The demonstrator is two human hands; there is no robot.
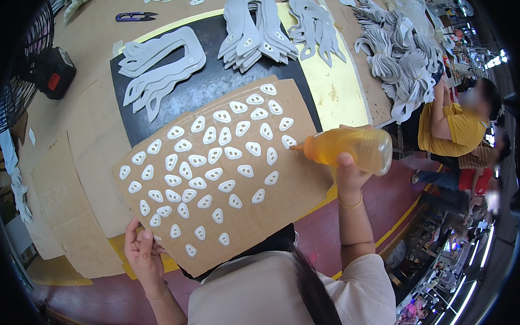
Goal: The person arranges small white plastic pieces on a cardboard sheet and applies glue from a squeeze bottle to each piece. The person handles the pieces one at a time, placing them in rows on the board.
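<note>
A brown cardboard sheet (284,202) lies tilted in front of me, its near edge by my lap. Many small white rounded-triangle pieces (225,136) with holes are spread over it. My left hand (143,252) is closed at the sheet's lower left edge, thumb on top; most of its fingers are hidden. My right hand (350,175) grips a clear squeeze bottle (351,150) of amber liquid, held nearly level. The bottle's orange nozzle (298,147) points left, its tip at the white piece (288,141) near the sheet's right edge.
Beyond the sheet, stacks of grey cut pieces (254,34) lie on a black board (211,78) over yellow paper (338,97). More grey bundles (399,60) heap at the right. Thread snips (136,16) lie at the back, a fan (39,67) stands left. People (456,121) work at right.
</note>
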